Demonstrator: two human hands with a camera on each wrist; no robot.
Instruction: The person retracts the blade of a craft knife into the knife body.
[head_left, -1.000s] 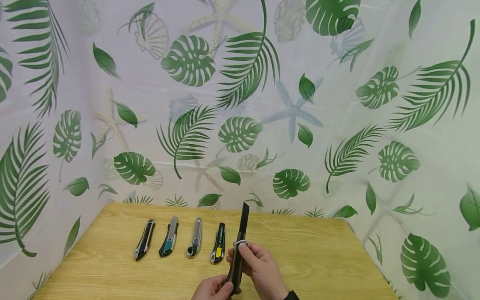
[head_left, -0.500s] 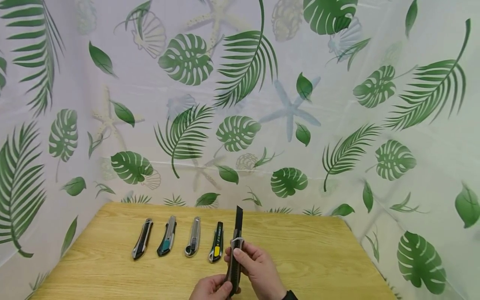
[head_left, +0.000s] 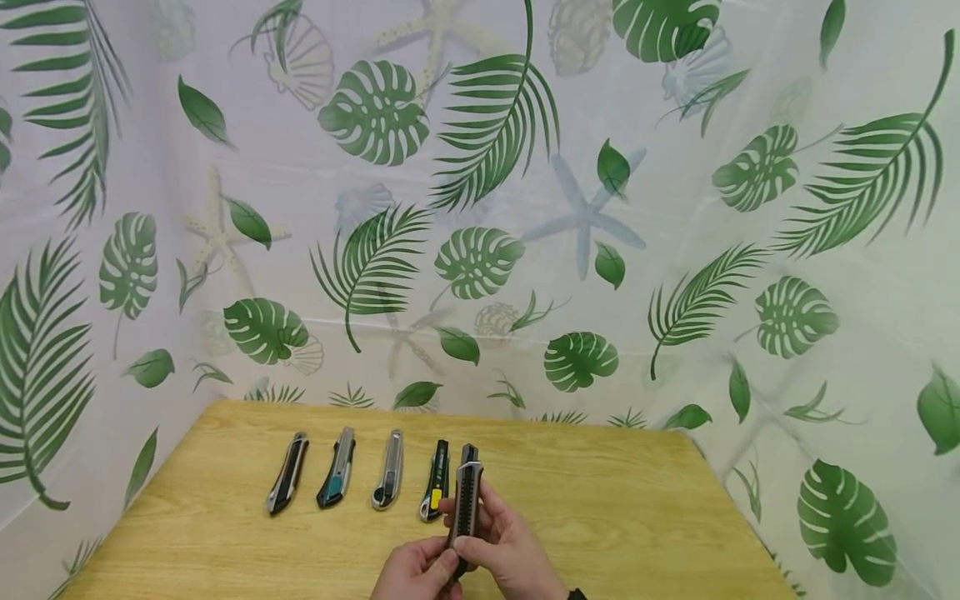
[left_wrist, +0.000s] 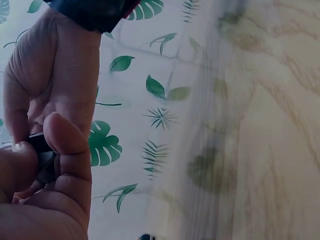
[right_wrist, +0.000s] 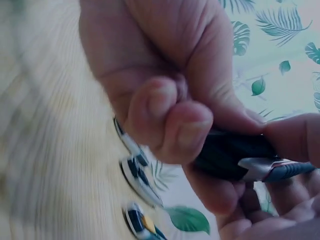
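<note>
Both hands hold one dark grey utility knife point(head_left: 466, 497) upright over the front of the wooden table point(head_left: 637, 517). My left hand point(head_left: 427, 573) grips its lower end between thumb and fingers. My right hand point(head_left: 501, 542) wraps the handle, thumb on the front. Only a short black tip shows above the casing. The left wrist view shows my left hand point(left_wrist: 55, 165) pinching the dark knife body point(left_wrist: 39, 144). In the right wrist view, the curled fingers of my right hand point(right_wrist: 165, 85) close round the knife point(right_wrist: 235, 155).
A row of other utility knives lies on the table behind my hands: black-grey point(head_left: 288, 472), teal point(head_left: 337, 468), silver point(head_left: 388, 469) and yellow-black point(head_left: 435, 481). A leaf-patterned curtain point(head_left: 480, 208) encloses the table at the back and both sides.
The long black blade that stood out above the handle has slid back into the casing. My right hand has moved down the handle toward the left hand.
</note>
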